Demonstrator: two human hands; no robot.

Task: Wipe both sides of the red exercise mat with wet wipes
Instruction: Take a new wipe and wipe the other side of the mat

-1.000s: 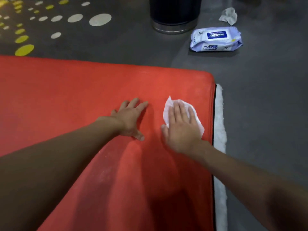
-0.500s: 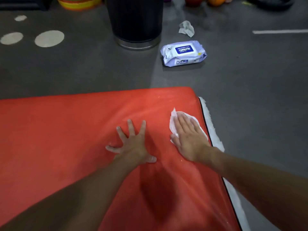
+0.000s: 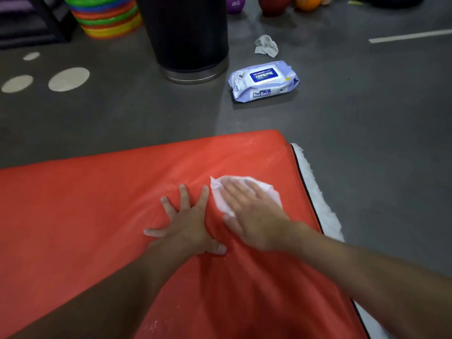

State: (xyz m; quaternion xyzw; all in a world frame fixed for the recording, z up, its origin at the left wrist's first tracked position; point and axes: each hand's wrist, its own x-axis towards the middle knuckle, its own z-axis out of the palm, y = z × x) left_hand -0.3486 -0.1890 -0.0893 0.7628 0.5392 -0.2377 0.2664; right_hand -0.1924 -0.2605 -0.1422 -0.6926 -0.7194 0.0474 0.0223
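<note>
**Most of the mat runs off to your left**

Your right hand lies flat, fingers straight, pressing the wet wipe onto the red exercise mat. Your left hand, fingers spread and holding nothing, braces on the mat just beside it. The mat's corner sits ahead and right of your right hand. Its length runs left past your left hand and is cut off. Your right hand is blurred, and the mat's underside is hidden.

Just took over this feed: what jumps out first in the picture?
The red exercise mat fills the lower frame, with the right hand pressing a white wet wipe flat near its right edge and the left hand spread beside it. Beyond the mat, a wipes pack lies on the grey floor by a black bin.
</note>
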